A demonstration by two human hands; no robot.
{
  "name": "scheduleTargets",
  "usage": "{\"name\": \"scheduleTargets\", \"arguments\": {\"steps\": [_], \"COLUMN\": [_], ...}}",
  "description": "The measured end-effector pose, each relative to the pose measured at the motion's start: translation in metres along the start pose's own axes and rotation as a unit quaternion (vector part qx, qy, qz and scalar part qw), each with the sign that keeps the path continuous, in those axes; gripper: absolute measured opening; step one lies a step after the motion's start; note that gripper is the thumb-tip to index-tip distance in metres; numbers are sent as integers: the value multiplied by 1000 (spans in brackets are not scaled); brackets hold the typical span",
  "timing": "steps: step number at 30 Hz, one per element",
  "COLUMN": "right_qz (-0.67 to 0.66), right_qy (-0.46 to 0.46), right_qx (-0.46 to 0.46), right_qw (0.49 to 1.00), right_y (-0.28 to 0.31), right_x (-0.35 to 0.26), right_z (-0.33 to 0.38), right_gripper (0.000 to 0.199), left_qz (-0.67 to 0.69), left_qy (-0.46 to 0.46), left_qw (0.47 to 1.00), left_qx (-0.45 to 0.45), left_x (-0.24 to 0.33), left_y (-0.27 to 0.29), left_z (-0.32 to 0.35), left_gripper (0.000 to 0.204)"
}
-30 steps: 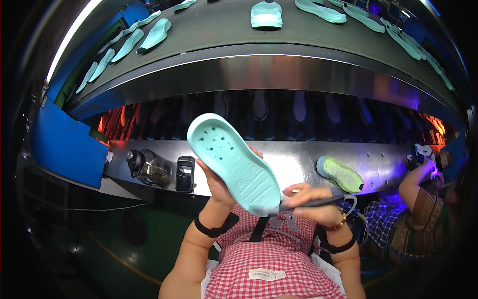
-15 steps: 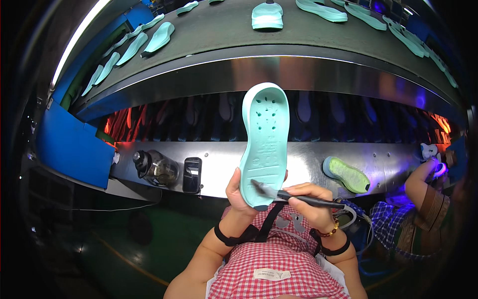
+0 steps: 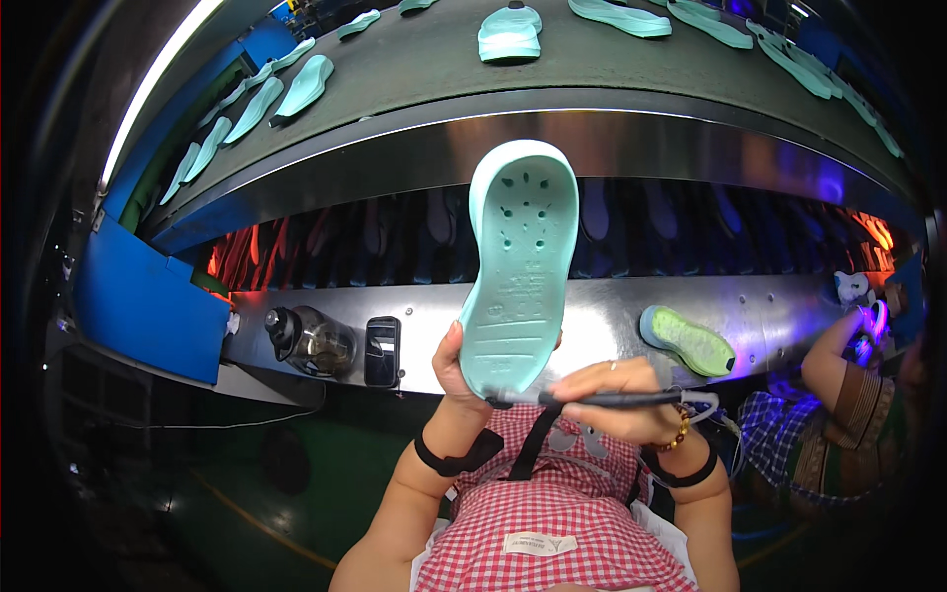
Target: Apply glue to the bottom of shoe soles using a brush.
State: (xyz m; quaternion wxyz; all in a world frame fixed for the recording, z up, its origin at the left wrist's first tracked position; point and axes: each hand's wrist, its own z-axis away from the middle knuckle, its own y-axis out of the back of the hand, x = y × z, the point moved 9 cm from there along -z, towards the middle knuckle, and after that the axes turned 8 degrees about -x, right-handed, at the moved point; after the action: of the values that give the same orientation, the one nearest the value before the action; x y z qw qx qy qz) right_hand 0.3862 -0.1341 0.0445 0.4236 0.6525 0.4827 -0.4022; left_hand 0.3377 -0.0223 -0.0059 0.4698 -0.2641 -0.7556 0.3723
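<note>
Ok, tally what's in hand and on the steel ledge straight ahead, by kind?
Mint-green foam shoe sole, in left hand: 1
Dark pen-shaped tool, in right hand: 1
Lime-green shoe sole: 1
Clear plastic bottle: 1
Black phone: 1
Total: 5

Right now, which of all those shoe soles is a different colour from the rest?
The yellow-green sole lying on the shiny metal shelf, right of the hands. All the others, including the held one, are pale mint.

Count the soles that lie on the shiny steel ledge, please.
1: a yellow-green sole on the ledge, at the right. The mint sole is in the left hand.
</note>
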Motion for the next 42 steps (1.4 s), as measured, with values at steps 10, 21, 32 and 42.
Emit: {"name": "scheduleTargets", "arguments": {"steps": [10, 21, 32, 42], "right_qz": [88, 201, 232, -56], "right_qy": [7, 9, -29, -168], "right_qx": [-140, -260, -164, 25], "right_qw": [986, 944, 958, 984], "right_y": [-8, -8, 28, 15], "right_x": [-11, -23, 12, 42], "right_z": [6, 14, 26, 11], "right_gripper": [19, 20, 21, 18], "left_qz": [61, -113, -132, -117], "left_qy": [297, 408, 382, 298], "left_qw": [953, 906, 913, 946], "left_qx": [20, 31, 51, 53], "left_x": [-40, -42, -29, -36], "left_y": [5, 8, 20, 20], "left_z": [10, 25, 27, 14], "left_gripper": [50, 50, 50, 51]}}
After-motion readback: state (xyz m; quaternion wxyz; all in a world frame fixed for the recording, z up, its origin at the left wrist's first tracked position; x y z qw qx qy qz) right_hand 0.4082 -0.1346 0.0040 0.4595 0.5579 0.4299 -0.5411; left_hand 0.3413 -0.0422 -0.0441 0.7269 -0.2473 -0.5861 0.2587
